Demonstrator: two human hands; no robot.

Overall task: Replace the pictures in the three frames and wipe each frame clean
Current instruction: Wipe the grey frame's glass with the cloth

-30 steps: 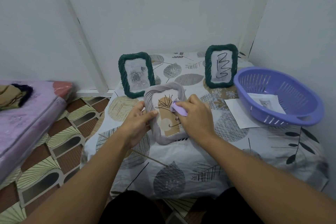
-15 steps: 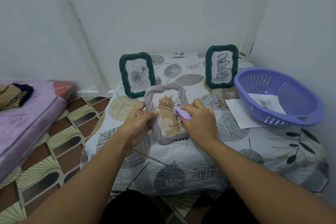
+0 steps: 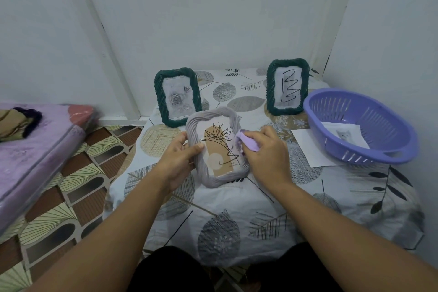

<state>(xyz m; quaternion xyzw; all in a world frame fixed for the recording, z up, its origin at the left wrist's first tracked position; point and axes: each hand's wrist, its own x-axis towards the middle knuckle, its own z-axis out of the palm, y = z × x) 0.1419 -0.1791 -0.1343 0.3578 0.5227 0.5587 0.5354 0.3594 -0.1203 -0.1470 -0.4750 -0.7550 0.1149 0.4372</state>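
Right hand (image 3: 265, 149) pinches a lilac cloth (image 3: 248, 143) and presses it on the right side of the grey rope-edged frame (image 3: 213, 149), at the glass near the inner rim. Left hand (image 3: 180, 156) grips the frame's left edge, thumb on front, fingers wrapped behind; frame is tilted up toward the camera, its bottom edge on or just above the leaf-print tablecloth (image 3: 260, 220), can't tell which.

Grey frame holds a line-drawn flower print on tan and white. Judgement: the wipe of this frame is in hand, with no way to tell how much of the glass is covered.

Behind it, two dark green rope-edged frames stand upright. Left green frame (image 3: 177, 97) shows a pale rose picture, just beside the grey frame's top. Right green frame (image 3: 288, 86) shows a black zigzag scribble on white, near the purple basket (image 3: 360, 125).

Basket sits at the right of the table, a sheet with a small cat picture (image 3: 344, 135) inside. White paper sheet (image 3: 308, 147) lies partly under the basket.

Progress: all three frames have a picture in. Whether those are the new ones can't be told; the cat sheet may be a spare or a removed one. Whether the green frames are wiped can't be told. At least this wipe is left to finish, then standing the grey frame back.
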